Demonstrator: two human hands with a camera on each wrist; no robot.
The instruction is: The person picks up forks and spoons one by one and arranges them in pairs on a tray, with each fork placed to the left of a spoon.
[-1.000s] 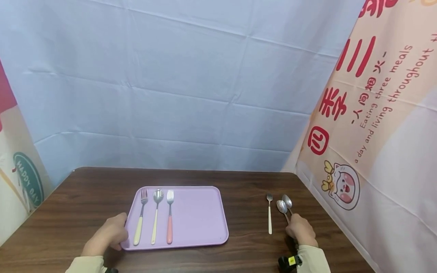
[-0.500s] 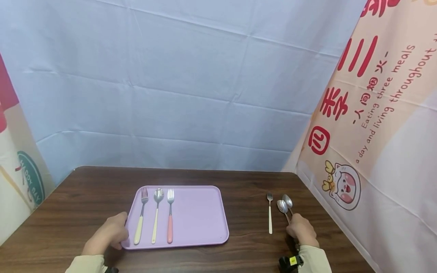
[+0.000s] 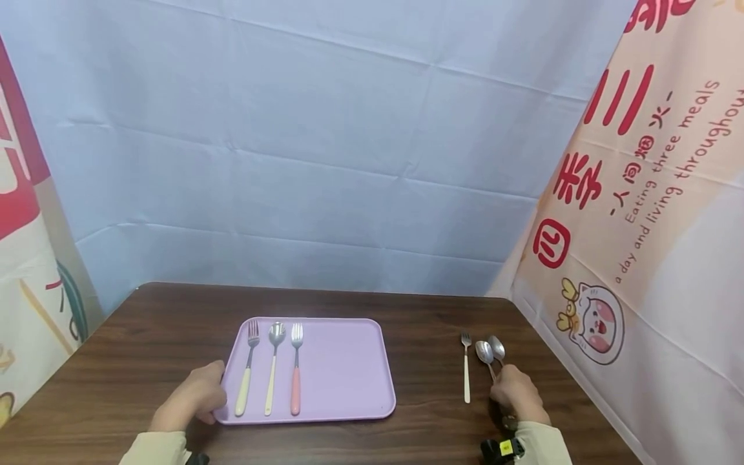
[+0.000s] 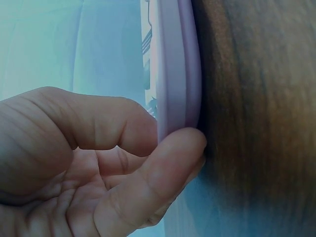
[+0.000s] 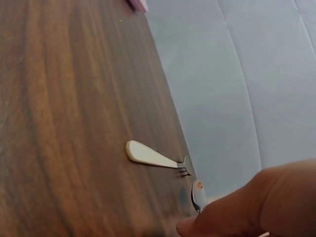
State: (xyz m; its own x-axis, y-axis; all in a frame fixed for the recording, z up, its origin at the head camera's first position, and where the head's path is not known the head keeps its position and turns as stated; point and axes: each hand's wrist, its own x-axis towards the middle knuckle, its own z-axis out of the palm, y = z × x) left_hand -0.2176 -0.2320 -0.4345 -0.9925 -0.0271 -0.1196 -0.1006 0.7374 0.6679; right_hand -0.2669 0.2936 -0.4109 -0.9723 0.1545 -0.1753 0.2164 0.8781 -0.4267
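Observation:
My left hand (image 3: 200,392) pinches the left rim of a lilac tray (image 3: 343,368); in the left wrist view, thumb and index finger meet at the tray's edge (image 4: 173,74). On the tray lie a cream-handled fork (image 3: 244,384), a cream-handled spoon (image 3: 271,381) and a pink-handled fork (image 3: 296,381). At the right, my right hand (image 3: 516,391) grips at the handles of two metal spoons, one nearer (image 3: 484,352) and one farther (image 3: 496,347). The fingers hide the handles, so I cannot tell whether one or both are held. Left of them lies a white-handled fork (image 5: 150,155).
Everything rests on a dark wooden table (image 3: 430,387). A pale blue cloth (image 3: 320,161) hangs behind its back edge. A printed cloth (image 3: 645,258) borders the right side, and another patterned cloth (image 3: 29,271) hangs at the left.
The head view has turned slightly left, so the scene appears a little farther right. Both hands keep their places at the tray and the spoons.

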